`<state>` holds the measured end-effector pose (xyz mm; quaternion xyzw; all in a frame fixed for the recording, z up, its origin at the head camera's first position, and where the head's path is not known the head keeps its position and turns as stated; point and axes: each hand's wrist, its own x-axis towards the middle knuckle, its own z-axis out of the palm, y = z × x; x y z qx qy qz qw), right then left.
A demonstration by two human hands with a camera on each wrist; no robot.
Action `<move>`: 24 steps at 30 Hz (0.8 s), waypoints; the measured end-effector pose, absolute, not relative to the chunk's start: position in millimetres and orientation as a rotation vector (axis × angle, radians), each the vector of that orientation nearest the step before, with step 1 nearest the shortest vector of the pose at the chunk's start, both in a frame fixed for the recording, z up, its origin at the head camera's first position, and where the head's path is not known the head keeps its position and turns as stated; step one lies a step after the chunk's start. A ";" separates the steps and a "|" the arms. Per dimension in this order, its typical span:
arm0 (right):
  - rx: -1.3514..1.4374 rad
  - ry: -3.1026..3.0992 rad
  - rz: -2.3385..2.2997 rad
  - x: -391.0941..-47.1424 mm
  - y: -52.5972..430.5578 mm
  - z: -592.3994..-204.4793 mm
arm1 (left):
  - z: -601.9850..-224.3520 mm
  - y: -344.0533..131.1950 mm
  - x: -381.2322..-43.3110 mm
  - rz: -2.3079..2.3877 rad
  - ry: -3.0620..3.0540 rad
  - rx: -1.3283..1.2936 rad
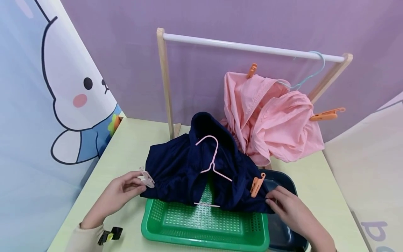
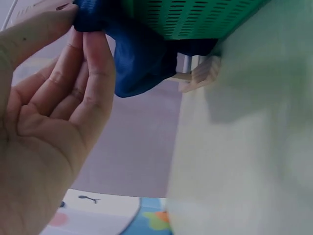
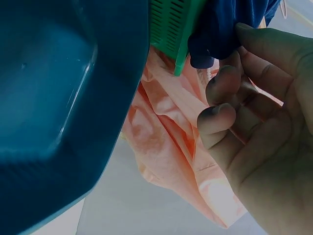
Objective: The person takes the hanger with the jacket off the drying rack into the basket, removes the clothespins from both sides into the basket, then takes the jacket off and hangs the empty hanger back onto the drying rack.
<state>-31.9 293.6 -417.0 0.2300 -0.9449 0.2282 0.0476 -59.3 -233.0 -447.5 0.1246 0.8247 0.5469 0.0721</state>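
Overhead only, a clear clip [image 1: 147, 179] shows; both hands' grips pinch the navy jacket [image 1: 189, 164].

Pale green table [image 1: 132, 147], lilac wall [image 1: 220, 21], wooden rack [image 1: 164, 80] with white rail [image 1: 252, 47], rabbit-print screen [image 1: 56, 91] at left

place: staged laundry set, home-like | signs: rabbit backdrop [image 1: 63, 98], purple wall [image 1: 220, 21], small drying rack [image 1: 252, 47] on table [image 1: 126, 147], 2 jackets, pegs, basket [image 1: 204, 224]
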 end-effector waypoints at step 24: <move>0.482 -2.791 1.324 -58.8 288.6 -396.6 | -465.0 -243.6 -64.6 1.911 2.150 0.572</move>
